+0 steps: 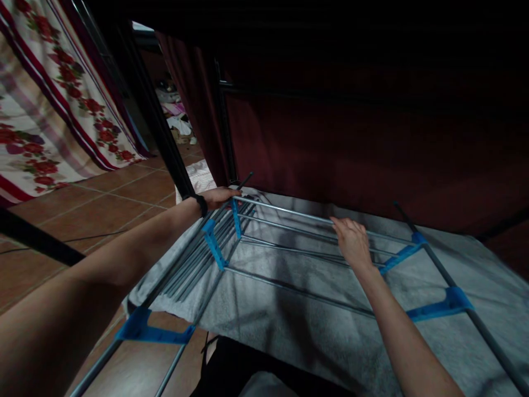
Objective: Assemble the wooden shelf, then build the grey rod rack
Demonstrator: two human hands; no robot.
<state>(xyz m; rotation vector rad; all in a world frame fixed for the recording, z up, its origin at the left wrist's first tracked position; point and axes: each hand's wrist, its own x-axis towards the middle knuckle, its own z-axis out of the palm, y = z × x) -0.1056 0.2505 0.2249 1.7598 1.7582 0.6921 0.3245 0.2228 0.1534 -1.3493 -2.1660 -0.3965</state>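
Observation:
A rack frame of grey metal tubes [295,288] with blue plastic connectors [215,245] lies across a grey blanket. At its far left corner my left hand [222,197] is closed around the frame beside a blue connector; part of the fingers is hidden behind the tube. My right hand [351,236] has its fingers wrapped over the far thin crossbar, right of its middle. More blue connectors [440,304] join the tubes on the right side. Several loose metal tubes [192,264] lie side by side on the blanket under the left part of the frame.
The grey blanket [330,342] covers a low surface inside a dark metal bed frame [155,110]. A dark red curtain [330,160] hangs behind. To the left are a tiled floor [136,184], a dark cable [99,236] and a flowered cloth [61,99].

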